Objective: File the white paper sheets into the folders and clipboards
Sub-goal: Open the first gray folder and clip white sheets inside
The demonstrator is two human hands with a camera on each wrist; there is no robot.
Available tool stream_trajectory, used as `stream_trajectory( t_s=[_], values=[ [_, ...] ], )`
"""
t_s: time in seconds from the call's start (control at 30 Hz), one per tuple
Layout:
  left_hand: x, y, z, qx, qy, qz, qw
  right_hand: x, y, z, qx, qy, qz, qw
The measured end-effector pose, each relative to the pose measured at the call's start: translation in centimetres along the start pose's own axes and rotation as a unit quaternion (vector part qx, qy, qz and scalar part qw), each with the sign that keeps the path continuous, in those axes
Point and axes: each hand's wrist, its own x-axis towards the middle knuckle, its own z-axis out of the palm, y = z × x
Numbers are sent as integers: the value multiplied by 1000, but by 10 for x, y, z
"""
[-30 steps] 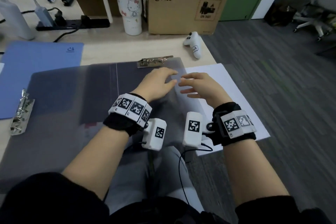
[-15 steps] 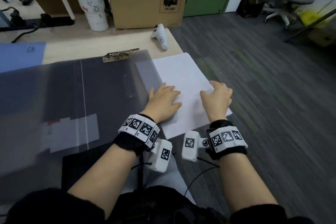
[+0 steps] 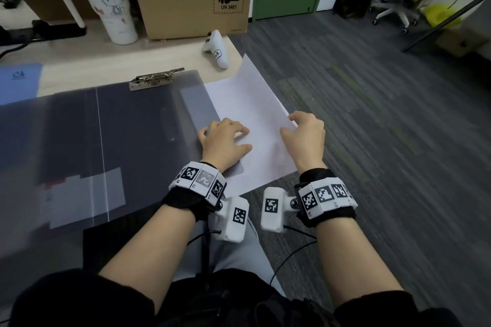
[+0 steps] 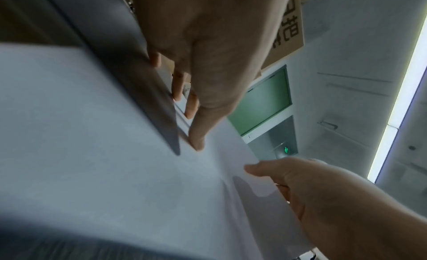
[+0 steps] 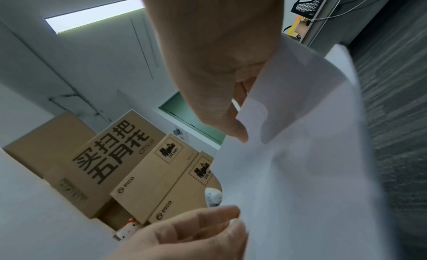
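Observation:
A stack of white paper sheets [image 3: 252, 103] lies at the desk's right edge and overhangs it, beside a dark translucent folder [image 3: 132, 127] with a metal clip [image 3: 156, 78] at its far end. My left hand [image 3: 228, 135] lies flat on the paper's left part with straight fingers [image 4: 194, 107], partly over the folder's edge. At the stack's right edge my right hand [image 3: 297, 125] pinches the top sheet [image 5: 300, 118] between thumb and fingers. That sheet curls up off the stack, its far corner raised.
A white controller [image 3: 216, 49] lies just beyond the paper, with cardboard boxes [image 3: 191, 2] and a white tumbler [image 3: 114, 8] behind it. A blue folder [image 3: 18, 79] shows at the far left. Right of the desk edge is grey carpet floor [image 3: 372, 141].
Both hands moved right from the dark folder onto the paper stack. The right hand has taken hold of the top sheet's edge and raised it; the left hand stays flat.

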Motion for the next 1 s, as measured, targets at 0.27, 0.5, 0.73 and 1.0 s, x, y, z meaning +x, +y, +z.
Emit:
stream_trajectory(
  t_s=[0.27, 0.5, 0.73, 1.0],
  values=[
    [15, 2, -3, -358, -68, -91, 927, -7, -29, -3, 40, -129, -98, 986],
    [16, -8, 4, -408, -29, -118, 905, -4, -18, -5, 81, -109, -41, 990],
    [13, -1, -1, -478, 25, -118, 870, 3, 8, -1, -77, -136, 98, 983],
    [13, -1, 3, -487, 60, -97, 866, -3, 0, -13, 10, -54, 26, 998]
  ],
)
